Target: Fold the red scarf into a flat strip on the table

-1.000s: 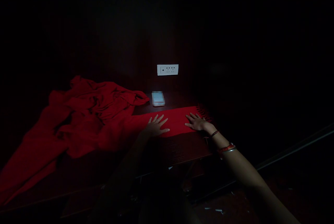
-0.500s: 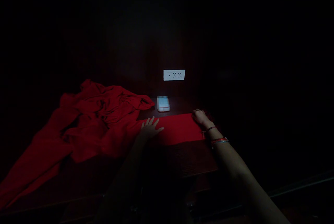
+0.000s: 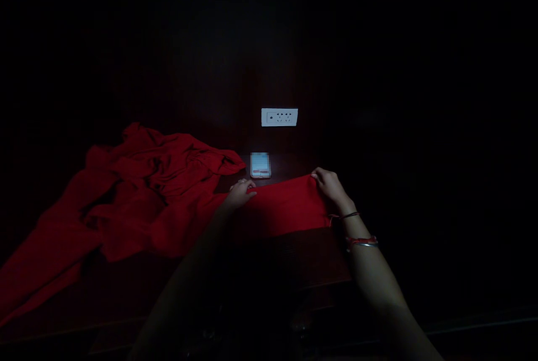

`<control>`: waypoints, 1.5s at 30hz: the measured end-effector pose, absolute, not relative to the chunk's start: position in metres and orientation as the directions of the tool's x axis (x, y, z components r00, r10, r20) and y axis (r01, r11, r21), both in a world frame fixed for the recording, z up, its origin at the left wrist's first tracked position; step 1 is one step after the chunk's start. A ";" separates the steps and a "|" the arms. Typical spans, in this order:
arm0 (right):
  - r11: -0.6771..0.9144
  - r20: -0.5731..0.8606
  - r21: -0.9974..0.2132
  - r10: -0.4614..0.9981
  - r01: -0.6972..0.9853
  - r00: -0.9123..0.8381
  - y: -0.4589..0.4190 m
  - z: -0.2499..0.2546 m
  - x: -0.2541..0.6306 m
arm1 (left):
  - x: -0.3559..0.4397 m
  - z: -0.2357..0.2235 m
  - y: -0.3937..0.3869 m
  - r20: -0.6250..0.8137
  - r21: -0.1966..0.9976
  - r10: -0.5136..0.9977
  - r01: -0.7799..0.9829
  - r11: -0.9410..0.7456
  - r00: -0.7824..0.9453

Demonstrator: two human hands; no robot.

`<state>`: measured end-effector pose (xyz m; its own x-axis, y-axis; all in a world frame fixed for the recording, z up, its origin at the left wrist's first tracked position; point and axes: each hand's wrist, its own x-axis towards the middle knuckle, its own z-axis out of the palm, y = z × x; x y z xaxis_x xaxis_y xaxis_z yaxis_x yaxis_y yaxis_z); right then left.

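A long piece of red cloth [image 3: 286,207] lies on a dark wooden tabletop, flat at the right and heaped in loose folds at the left. My right hand [image 3: 329,183] pinches its far right corner and holds that edge slightly raised. Along the same far edge, further left, my left hand [image 3: 240,193] has its fingers curled over the cloth, the thumb towards the right. Loose threads hang at the cloth's right end, beside my wrist. Deep shadow covers the near part of the cloth.
A phone [image 3: 260,165] with a lit, blurred screen lies just beyond the cloth. Above it, a white socket plate [image 3: 279,117] sits on the dark wall. The table's front edge [image 3: 323,283] shows faintly; the surroundings are very dark.
My left hand has gone from lying spread on the cloth to curling at its far edge. My right hand has lifted the far right corner a little.
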<state>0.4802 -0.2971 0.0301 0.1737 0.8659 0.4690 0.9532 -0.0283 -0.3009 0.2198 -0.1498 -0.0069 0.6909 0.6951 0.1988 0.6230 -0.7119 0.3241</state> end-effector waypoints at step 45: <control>-0.402 -0.259 -0.130 0.896 0.907 0.360 -0.338 -0.002 0.427 | 0.229 -0.022 -0.206 -0.012 0.061 0.399 0.398 -0.915 0.917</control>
